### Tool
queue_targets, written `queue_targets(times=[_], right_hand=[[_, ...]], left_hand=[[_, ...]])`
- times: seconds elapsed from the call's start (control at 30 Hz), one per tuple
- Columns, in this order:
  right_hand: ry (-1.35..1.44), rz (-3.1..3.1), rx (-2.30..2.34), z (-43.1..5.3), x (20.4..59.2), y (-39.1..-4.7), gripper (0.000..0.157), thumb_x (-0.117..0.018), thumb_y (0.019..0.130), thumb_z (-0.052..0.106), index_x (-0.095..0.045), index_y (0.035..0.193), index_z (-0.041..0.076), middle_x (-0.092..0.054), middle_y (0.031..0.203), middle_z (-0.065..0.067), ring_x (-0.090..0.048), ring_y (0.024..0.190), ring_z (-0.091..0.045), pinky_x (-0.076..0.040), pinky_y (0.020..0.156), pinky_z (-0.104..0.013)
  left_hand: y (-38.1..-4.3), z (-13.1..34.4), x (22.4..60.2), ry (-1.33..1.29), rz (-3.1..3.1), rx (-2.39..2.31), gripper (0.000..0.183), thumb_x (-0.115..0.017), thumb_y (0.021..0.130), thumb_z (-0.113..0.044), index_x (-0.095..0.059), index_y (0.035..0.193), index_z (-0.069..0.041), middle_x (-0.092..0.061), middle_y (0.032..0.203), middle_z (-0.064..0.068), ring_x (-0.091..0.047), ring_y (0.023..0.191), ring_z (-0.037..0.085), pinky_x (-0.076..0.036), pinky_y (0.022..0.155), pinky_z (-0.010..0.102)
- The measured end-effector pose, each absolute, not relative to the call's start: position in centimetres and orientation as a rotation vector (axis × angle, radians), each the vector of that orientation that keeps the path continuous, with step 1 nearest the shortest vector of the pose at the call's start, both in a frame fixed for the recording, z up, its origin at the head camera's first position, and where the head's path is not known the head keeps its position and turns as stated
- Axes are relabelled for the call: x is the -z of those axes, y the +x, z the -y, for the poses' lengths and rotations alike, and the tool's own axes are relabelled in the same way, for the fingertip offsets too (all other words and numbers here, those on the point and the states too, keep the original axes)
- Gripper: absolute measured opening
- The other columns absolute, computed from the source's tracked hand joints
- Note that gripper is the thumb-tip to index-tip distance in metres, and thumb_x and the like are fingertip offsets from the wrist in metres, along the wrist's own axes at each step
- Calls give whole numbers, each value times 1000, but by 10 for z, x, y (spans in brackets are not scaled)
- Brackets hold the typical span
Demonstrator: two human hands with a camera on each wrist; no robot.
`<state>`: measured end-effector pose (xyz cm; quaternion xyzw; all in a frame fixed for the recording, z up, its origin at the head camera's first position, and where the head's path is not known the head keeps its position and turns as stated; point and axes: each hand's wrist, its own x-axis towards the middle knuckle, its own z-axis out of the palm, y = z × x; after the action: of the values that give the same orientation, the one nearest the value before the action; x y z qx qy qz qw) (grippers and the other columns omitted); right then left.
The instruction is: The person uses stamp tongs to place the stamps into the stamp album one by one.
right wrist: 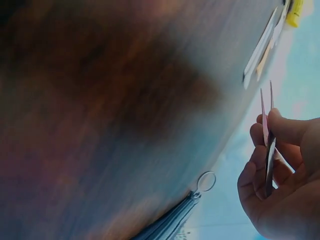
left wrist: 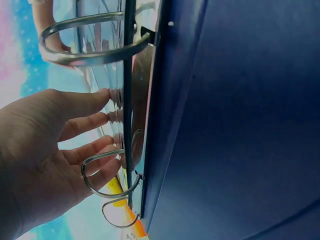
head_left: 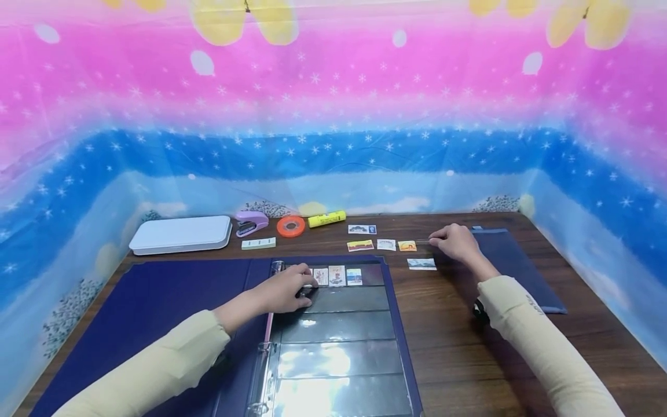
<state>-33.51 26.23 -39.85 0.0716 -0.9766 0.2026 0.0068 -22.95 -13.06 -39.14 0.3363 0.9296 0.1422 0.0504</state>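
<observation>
My right hand (head_left: 456, 243) pinches a pair of tweezers (right wrist: 270, 150) between thumb and fingers. Their tips stand apart with nothing between them in the right wrist view, and point toward an orange-yellow stamp (head_left: 407, 246) on the table. Around it lie a red-and-yellow stamp (head_left: 361, 245), a pale stamp (head_left: 386, 244), a landscape stamp (head_left: 421, 264) and a white-edged stamp (head_left: 362, 229). My left hand (head_left: 285, 288) rests its fingertips on the black pocket page (head_left: 339, 299) of an open ring binder (head_left: 187, 313). Several stamps (head_left: 337, 276) sit in the page's top row, beside those fingers.
Along the back stand a white case (head_left: 180, 234), a purple stapler (head_left: 252, 223), an orange tape roll (head_left: 290, 226) and a yellow glue stick (head_left: 326, 219). A pale green strip (head_left: 258, 244) lies before the stapler. Under my right forearm lies a dark zip pouch (head_left: 513, 266).
</observation>
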Motion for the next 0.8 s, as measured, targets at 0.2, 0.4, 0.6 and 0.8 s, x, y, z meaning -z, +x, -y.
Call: queue_targets(times=[0.2, 0.4, 0.6, 0.8], right_hand=[[194, 3113, -633, -261, 401, -341, 28, -56, 92, 25, -69, 110, 8, -66, 114, -20, -61, 101, -37, -49, 81, -46], [159, 3116, -679, -259, 403, -344, 28, -56, 92, 24, -69, 110, 7, -64, 117, -21, -58, 107, -39, -47, 85, -48], [138, 3131, -697, -257, 401, -345, 27, -56, 91, 24, -71, 106, 7, -66, 113, -20, -60, 105, -38, -48, 85, -47], [95, 3131, -734, -259, 403, -346, 26, -56, 91, 23, -72, 102, 6, -67, 110, -20, -61, 101, -37, -48, 82, -45]], left_hand=[[-227, 133, 392, 1011, -2803, -454, 34, -70, 82, -19, -64, 112, -4, -56, 101, 8, -49, 83, 14, -41, 71, 30], [-224, 131, 394, 976, -2795, -512, 36, -72, 80, -23, -65, 109, -4, -59, 102, 7, -53, 89, 17, -44, 77, 35], [-224, 127, 397, 915, -2814, -571, 32, -75, 77, -22, -65, 100, -3, -59, 96, 8, -52, 92, 22, -43, 82, 40], [-227, 123, 395, 855, -2823, -497, 27, -76, 75, -23, -62, 91, -7, -58, 89, 4, -51, 89, 19, -42, 80, 40]])
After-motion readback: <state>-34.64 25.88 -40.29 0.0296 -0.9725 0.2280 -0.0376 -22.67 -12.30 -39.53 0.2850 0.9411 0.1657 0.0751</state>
